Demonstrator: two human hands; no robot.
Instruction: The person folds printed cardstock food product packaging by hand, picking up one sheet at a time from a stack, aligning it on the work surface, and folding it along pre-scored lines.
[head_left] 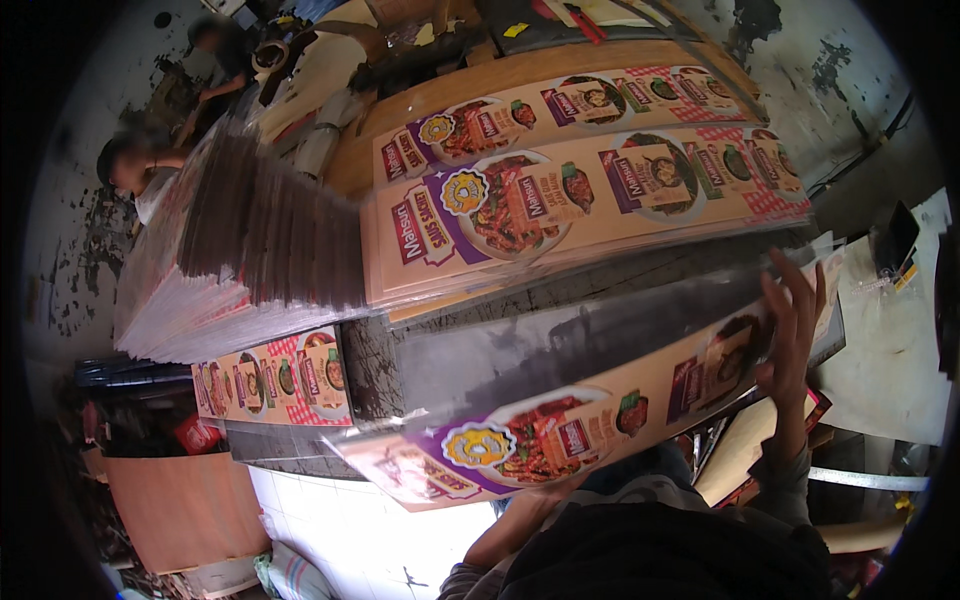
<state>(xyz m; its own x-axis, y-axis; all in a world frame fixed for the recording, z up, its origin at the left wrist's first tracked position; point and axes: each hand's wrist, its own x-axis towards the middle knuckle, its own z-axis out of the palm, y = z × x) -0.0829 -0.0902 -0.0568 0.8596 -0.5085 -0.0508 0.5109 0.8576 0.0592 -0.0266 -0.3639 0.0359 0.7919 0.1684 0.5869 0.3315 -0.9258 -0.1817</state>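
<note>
The right hand (793,335) holds the right end of a long, peach-coloured paper card with food pictures (585,435), at the near side of the dark, scratched tabletop (372,372). The left hand (560,492) is mostly hidden under it, so I cannot tell its grip. Holding both ends should stop bends. The card seems inside a shiny, clear plastic sleeve (520,355).

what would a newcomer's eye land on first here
Most likely the long food-printed strip, slanting across the lower middle of the view with the right hand at its right end. Next would come the bulky fanned stack of glossy sheets at the left, then the similarly printed flat sheets lying just beyond the strip, in the upper middle.
</note>
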